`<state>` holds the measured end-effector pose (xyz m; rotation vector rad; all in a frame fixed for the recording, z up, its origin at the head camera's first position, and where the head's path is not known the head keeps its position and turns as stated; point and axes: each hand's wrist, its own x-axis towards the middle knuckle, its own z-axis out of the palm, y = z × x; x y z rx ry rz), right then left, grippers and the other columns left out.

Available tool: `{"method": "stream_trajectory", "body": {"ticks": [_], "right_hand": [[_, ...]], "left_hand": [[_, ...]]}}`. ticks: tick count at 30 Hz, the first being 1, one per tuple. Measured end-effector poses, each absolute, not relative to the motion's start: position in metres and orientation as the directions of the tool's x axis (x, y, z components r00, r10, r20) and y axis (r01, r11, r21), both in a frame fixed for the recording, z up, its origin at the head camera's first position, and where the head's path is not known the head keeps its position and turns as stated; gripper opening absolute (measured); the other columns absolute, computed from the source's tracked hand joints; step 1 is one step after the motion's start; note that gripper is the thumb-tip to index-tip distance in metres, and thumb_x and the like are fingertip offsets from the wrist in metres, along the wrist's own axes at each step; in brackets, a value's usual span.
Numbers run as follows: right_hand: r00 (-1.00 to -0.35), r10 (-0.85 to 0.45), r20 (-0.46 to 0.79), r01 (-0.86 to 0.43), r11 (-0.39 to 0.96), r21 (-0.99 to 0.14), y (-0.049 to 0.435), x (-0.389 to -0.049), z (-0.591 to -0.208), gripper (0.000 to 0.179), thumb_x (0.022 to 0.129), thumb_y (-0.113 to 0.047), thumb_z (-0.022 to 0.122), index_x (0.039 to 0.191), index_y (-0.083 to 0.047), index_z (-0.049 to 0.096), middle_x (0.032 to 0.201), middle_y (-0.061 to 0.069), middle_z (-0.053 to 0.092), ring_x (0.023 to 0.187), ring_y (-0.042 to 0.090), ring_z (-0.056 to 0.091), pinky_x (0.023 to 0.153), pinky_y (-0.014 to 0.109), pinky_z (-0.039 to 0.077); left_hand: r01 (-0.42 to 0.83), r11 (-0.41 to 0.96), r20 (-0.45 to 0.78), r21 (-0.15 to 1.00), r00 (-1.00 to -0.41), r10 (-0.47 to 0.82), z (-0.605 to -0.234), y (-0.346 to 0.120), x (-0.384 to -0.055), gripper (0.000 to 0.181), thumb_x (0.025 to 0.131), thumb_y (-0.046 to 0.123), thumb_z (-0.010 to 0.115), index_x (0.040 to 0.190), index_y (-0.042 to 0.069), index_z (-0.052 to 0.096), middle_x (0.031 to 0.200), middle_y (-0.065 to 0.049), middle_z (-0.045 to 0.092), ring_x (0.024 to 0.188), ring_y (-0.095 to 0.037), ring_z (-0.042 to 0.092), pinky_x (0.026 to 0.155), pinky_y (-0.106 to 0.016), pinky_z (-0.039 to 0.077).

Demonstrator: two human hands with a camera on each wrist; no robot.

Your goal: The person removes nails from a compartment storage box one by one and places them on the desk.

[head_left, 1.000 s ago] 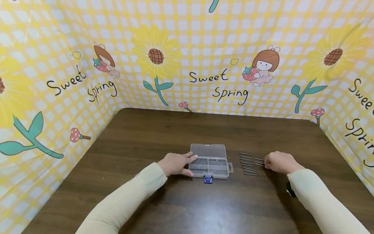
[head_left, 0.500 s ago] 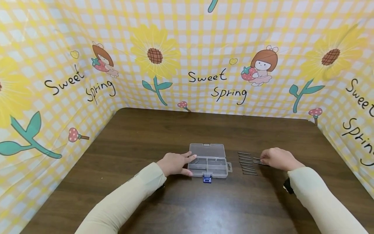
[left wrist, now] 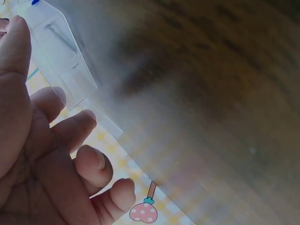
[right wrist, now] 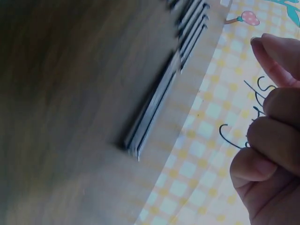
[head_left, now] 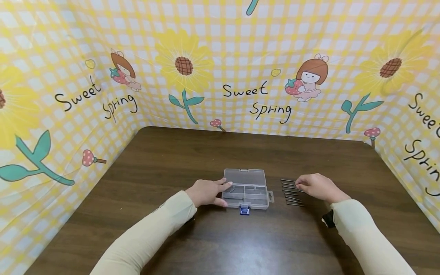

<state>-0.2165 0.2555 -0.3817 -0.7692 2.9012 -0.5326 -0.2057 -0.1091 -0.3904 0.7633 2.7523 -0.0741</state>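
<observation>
A clear plastic compartment box (head_left: 256, 196) with a blue latch (head_left: 244, 210) lies on the table with its lid raised. My left hand (head_left: 204, 192) rests at its left end, fingers at the rim and thumb by the front corner. At least one nail (left wrist: 61, 37) shows through the box's wall in the left wrist view. To the right, several nails (head_left: 292, 196) lie in a column. Above their right ends is my right hand (head_left: 319, 186). Its thumb and index tip meet in the right wrist view, and I see nothing between them. Two nails (right wrist: 152, 105) lie below.
The brown wooden table (head_left: 172, 152) reaches back to a yellow checked cloth (head_left: 240, 68), which hangs behind it and at both sides. A hanging tab (head_left: 271, 196) sticks out from the box's right end.
My right hand has moved left over the nails, from beyond the right-hand ones to the column's right ends, and now covers most of them. My left hand and the box stay put.
</observation>
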Motion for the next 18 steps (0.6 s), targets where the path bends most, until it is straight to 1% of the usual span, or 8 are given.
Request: {"method": "stream_trajectory", "body": {"ticks": [7,14,18], "right_hand": [[-0.851,-0.525,0.019,-0.488,0.778,-0.396,0.240,-0.218,-0.386,0.013,0.092,-0.014,0.062,0.099,-0.007,0.071,0.097,0.006,0.071,0.085,0.023,0.066,0.074,0.046,0.050],[-0.826,-0.562,0.055,-0.529,0.736,-0.423,0.217,-0.225,-0.382,0.015,0.093,-0.013,0.061,0.101,-0.006,0.071,0.092,0.002,0.071,0.079,0.016,0.065,0.072,0.041,0.049],[-0.805,-0.590,0.069,-0.557,0.710,-0.432,0.202,-0.228,-0.382,0.015,0.093,-0.013,0.061,0.100,-0.006,0.071,0.091,0.001,0.071,0.079,0.014,0.064,0.072,0.040,0.050]], "left_hand": [[0.509,0.860,-0.293,0.035,-0.817,0.496,-0.390,-0.110,-0.205,0.077,0.083,0.057,0.061,0.149,0.028,0.037,0.152,0.002,0.035,0.116,-0.023,0.059,0.058,-0.032,0.045],[0.495,0.868,-0.306,0.028,-0.823,0.479,-0.390,-0.109,-0.206,0.078,0.083,0.057,0.061,0.150,0.029,0.035,0.153,0.004,0.033,0.116,-0.022,0.058,0.055,-0.030,0.042],[0.502,0.865,-0.304,0.023,-0.820,0.484,-0.391,-0.108,-0.206,0.078,0.082,0.057,0.061,0.150,0.029,0.035,0.153,0.003,0.034,0.116,-0.021,0.059,0.054,-0.030,0.042]]}}
